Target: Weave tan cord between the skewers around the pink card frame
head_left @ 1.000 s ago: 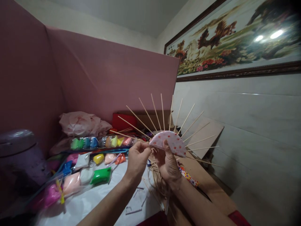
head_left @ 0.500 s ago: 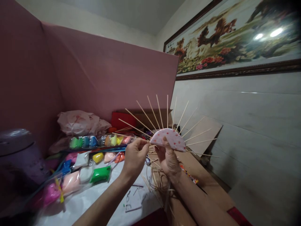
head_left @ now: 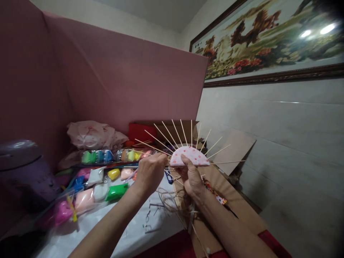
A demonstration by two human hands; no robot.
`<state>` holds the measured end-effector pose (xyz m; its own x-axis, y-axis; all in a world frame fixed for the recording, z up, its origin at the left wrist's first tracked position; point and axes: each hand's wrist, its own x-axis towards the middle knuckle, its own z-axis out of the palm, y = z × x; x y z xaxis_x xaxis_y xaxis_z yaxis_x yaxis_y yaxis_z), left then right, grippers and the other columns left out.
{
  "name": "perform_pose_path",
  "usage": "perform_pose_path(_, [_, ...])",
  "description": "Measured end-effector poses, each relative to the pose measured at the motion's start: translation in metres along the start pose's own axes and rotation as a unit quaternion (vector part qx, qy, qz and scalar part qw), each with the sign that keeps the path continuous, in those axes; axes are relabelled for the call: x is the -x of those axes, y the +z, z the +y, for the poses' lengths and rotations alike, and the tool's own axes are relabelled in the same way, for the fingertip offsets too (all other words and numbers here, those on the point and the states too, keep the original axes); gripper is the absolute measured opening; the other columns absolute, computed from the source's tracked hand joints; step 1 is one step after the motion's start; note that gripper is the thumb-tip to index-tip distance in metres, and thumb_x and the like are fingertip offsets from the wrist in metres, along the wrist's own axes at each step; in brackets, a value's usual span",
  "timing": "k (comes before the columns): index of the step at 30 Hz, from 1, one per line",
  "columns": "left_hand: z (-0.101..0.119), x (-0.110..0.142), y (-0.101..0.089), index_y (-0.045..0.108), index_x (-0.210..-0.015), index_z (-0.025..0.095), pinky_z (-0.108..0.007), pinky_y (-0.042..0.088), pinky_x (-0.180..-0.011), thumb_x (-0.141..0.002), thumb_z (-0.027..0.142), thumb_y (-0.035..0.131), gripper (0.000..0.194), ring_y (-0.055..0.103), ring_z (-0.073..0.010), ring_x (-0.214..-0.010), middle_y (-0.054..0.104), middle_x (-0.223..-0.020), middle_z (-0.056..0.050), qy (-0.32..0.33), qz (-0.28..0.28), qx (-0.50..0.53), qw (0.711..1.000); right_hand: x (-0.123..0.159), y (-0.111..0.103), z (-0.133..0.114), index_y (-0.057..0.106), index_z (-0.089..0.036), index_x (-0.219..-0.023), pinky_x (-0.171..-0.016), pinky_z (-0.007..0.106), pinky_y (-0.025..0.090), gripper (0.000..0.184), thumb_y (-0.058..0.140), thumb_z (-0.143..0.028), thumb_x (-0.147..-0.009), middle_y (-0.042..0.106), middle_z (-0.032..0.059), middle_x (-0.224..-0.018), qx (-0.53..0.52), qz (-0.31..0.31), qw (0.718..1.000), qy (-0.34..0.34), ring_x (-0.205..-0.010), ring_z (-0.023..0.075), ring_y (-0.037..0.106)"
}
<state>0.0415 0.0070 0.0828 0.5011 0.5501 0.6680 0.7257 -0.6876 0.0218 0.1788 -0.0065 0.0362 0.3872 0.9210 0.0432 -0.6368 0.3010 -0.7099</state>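
Observation:
My right hand (head_left: 191,175) grips a pink half-disc with red dots (head_left: 189,156) from below, thumb on its face. Several thin wooden sticks (head_left: 185,132) fan out of its curved top edge like rays. My left hand (head_left: 150,172) is closed in a pinch at the disc's left end, on the leftmost stick (head_left: 147,146). Both hands are raised above the table. Strands of straw-coloured raffia (head_left: 172,200) hang and lie under my hands.
Packets of coloured clay (head_left: 107,175) lie on a white sheet (head_left: 107,225) at left. A crumpled pink bag (head_left: 92,134), a red box (head_left: 141,132) and cardboard (head_left: 231,150) sit behind. A pink board (head_left: 120,79) walls the back; a purple pot (head_left: 21,172) stands far left.
Both hands and the stick fan have dropped lower and turned so the half-disc lies flatter. My left hand has closed more tightly at its left end.

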Motion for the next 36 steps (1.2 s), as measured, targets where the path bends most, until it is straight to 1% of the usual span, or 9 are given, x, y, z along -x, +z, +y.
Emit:
perform_pose_path(3, [-0.003, -0.001, -0.001, 0.057, -0.065, 0.019, -0.026, 0.027, -0.053, -0.077, 0.014, 0.043, 0.019, 0.055, -0.0163, -0.06, 0.061, -0.065, -0.003, 0.006, -0.002, -0.015, 1.0, 0.001, 0.001, -0.001, 0.061, -0.016, -0.076, -0.054, 0.024, 0.045, 0.019, 0.069, -0.027, -0.061, 0.066, -0.0005, -0.067, 0.003, 0.011, 1.0, -0.009, -0.057, 0.0116, 0.057])
perform_pose_path(6, [-0.004, -0.002, -0.003, 0.058, -0.064, 0.019, -0.026, 0.028, -0.054, -0.078, 0.015, 0.044, 0.02, 0.055, -0.016, -0.06, 0.061, -0.064, -0.002, 0.009, 0.006, -0.013, 1.0, 0.001, 0.0, -0.001, 0.06, -0.017, -0.074, -0.052, 0.023, 0.043, 0.018, 0.069, -0.026, -0.061, 0.065, -0.0014, -0.066, 0.016, 0.015, 0.999, -0.033, -0.055, 0.0106, 0.055])
perform_pose_path(10, [-0.005, -0.002, -0.001, 0.063, -0.069, 0.021, -0.026, 0.029, -0.054, -0.078, 0.016, 0.045, 0.021, 0.056, -0.0158, -0.061, 0.064, -0.068, -0.002, 0.014, -0.003, 0.009, 1.0, 0.002, -0.001, 0.0, 0.061, -0.016, -0.076, -0.05, 0.023, 0.04, 0.019, 0.069, -0.026, -0.062, 0.065, -0.0006, -0.069, 0.053, 0.002, 0.997, -0.048, -0.055, 0.0106, 0.054])
perform_pose_path(15, [-0.008, -0.002, 0.001, 0.065, -0.071, 0.021, -0.026, 0.03, -0.054, -0.078, 0.016, 0.044, 0.023, 0.056, -0.0153, -0.061, 0.063, -0.068, -0.003, 0.028, -0.024, 0.009, 0.999, 0.004, 0.0, 0.001, 0.061, -0.015, -0.07, -0.051, 0.023, 0.039, 0.017, 0.07, -0.026, -0.06, 0.064, -0.0018, -0.064, 0.079, 0.004, 0.996, -0.032, -0.053, 0.0097, 0.052])
perform_pose_path(18, [-0.009, -0.002, 0.0, 0.065, -0.07, 0.021, -0.026, 0.028, -0.052, -0.076, 0.015, 0.045, 0.022, 0.054, -0.0151, -0.058, 0.061, -0.066, -0.003, 0.044, -0.036, -0.021, 0.998, 0.004, 0.001, 0.001, 0.061, -0.015, -0.068, -0.05, 0.022, 0.038, 0.017, 0.071, -0.026, -0.059, 0.063, -0.0033, -0.06, 0.081, 0.002, 0.997, -0.013, -0.05, 0.0088, 0.051])
perform_pose_path(21, [-0.007, -0.002, -0.002, 0.064, -0.07, 0.02, -0.026, 0.027, -0.05, -0.074, 0.012, 0.045, 0.021, 0.052, -0.0156, -0.057, 0.059, -0.064, -0.004, 0.057, -0.048, -0.047, 0.996, 0.004, 0.001, 0.003, 0.062, -0.015, -0.07, -0.05, 0.022, 0.039, 0.017, 0.07, -0.026, -0.06, 0.063, -0.0035, -0.059, 0.083, 0.007, 0.997, -0.007, -0.049, 0.0091, 0.051])
perform_pose_path(27, [-0.005, -0.001, 0.001, 0.061, -0.07, 0.019, -0.027, 0.028, -0.052, -0.073, 0.009, 0.044, 0.021, 0.055, -0.017, -0.065, 0.061, -0.07, -0.004, 0.071, -0.062, -0.034, 0.995, 0.001, -0.001, 0.009, 0.062, -0.015, -0.073, -0.048, 0.023, 0.04, 0.023, 0.072, -0.029, -0.058, 0.065, -0.0016, -0.063, 0.082, 0.048, 0.994, -0.055, -0.051, 0.0108, 0.052])
perform_pose_path(32, [-0.005, 0.001, 0.002, 0.062, -0.072, 0.02, -0.027, 0.026, -0.052, -0.075, 0.011, 0.044, 0.02, 0.054, -0.0167, -0.064, 0.061, -0.069, -0.003, 0.076, -0.05, -0.044, 0.995, -0.002, -0.002, 0.011, 0.061, -0.015, -0.07, -0.047, 0.022, 0.039, 0.021, 0.071, -0.029, -0.059, 0.062, -0.0034, -0.059, 0.085, 0.049, 0.992, -0.079, -0.049, 0.0096, 0.05])
perform_pose_path(36, [-0.004, 0.0, 0.002, 0.062, -0.071, 0.02, -0.027, 0.027, -0.053, -0.076, 0.011, 0.044, 0.02, 0.055, -0.0167, -0.064, 0.061, -0.068, -0.003, 0.065, -0.051, -0.053, 0.995, -0.004, -0.002, 0.008, 0.061, -0.017, -0.073, -0.05, 0.023, 0.041, 0.023, 0.072, -0.029, -0.057, 0.063, -0.0045, -0.062, 0.051, 0.065, 0.993, -0.083, -0.052, 0.0103, 0.053])
